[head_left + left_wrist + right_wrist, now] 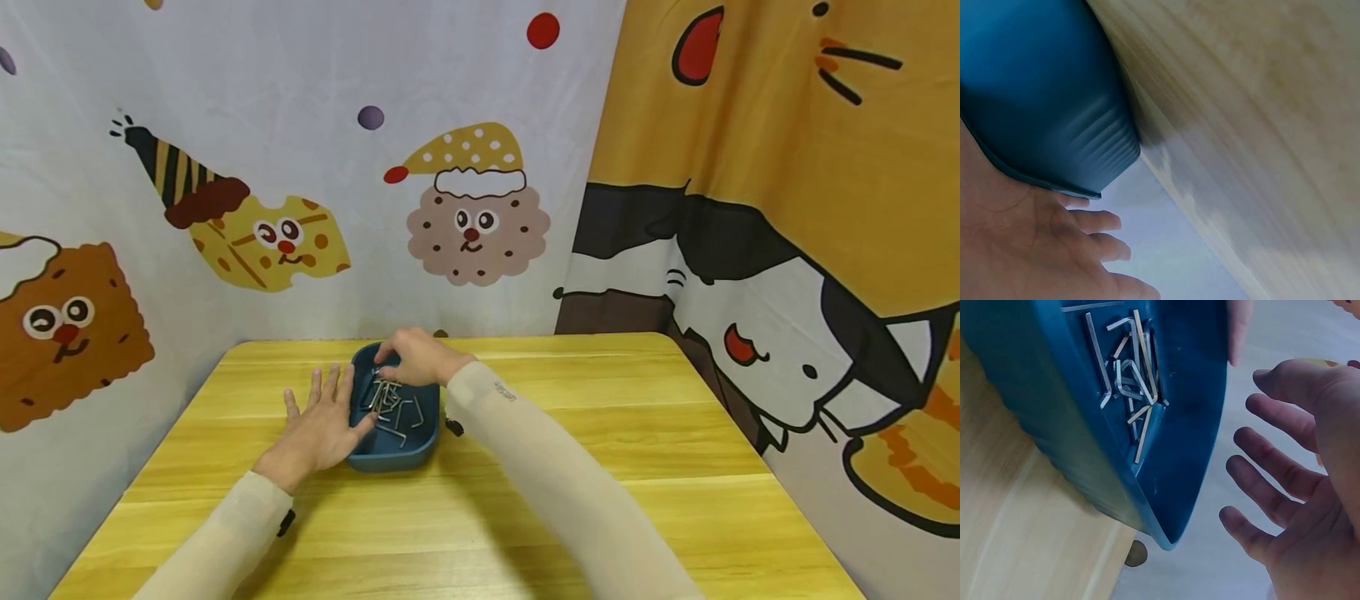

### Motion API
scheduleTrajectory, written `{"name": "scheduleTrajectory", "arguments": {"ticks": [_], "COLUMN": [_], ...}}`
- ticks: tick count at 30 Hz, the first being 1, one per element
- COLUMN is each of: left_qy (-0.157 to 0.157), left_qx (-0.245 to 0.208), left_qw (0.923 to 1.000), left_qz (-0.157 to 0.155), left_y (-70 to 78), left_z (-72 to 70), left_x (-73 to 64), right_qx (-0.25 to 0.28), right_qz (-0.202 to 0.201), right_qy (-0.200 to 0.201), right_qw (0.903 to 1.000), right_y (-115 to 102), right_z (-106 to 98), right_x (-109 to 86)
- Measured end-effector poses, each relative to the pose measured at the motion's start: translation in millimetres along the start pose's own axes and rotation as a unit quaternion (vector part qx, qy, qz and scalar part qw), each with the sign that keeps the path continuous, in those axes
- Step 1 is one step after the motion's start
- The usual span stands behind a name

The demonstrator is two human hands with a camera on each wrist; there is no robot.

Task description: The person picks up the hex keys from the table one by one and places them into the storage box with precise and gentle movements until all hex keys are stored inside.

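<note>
A blue rectangular tray [393,461] stands on the table with several L-shaped metal hex keys [1145,356] lying loose and crossed on its floor. At its left side is my left hand [322,427], fingers spread and straight, the thumb reaching over the rim. In the left wrist view, the left palm [1022,250] lies along the tray's rim. Over the far right part of the tray hovers my right hand [420,357], above the hex keys. Seen from the right wrist, its fingers [1266,487] are loosely bent and apart, with nothing between them.
The wood-grain table [600,467] extends around the tray, which stands near the far edge. Behind it hangs a white curtain [315,150] with cartoon prints, and an orange printed curtain [810,167] is at the right.
</note>
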State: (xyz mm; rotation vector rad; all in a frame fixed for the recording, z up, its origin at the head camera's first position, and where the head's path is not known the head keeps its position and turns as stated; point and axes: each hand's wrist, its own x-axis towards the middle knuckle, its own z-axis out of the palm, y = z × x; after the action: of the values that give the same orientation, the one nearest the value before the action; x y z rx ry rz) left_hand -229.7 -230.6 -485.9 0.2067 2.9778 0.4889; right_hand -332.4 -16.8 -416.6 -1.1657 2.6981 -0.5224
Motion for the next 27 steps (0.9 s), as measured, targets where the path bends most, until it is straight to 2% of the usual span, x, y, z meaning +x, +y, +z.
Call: {"name": "scheduleTrajectory", "arguments": {"ticks": [9, 15, 27], "left_qy": [0.002, 0.003, 0.006], "left_qx": [-0.003, 0.000, 0.000], "left_qw": [1.0000, 1.0000, 1.0000], "left_qz": [-0.001, -0.001, -0.001], "left_y": [0.6, 0.8, 2.2], "left_z": [-1.6, 1.1, -1.3], "left_x": [-0.4, -1.4, -2.5], "right_qx": [-0.002, 0.019, 0.019], "right_qz": [-0.012, -0.022, -0.040], "right_qy": [0.048, 0.074, 0.113], "right_qw": [0.9987, 0.9968, 0.9926], "right_y": [5.4, 11.6, 24.9], "right_z": [-3.2, -1.6, -2.6], "right_x": [-19.5, -39.6, -85.9]}}
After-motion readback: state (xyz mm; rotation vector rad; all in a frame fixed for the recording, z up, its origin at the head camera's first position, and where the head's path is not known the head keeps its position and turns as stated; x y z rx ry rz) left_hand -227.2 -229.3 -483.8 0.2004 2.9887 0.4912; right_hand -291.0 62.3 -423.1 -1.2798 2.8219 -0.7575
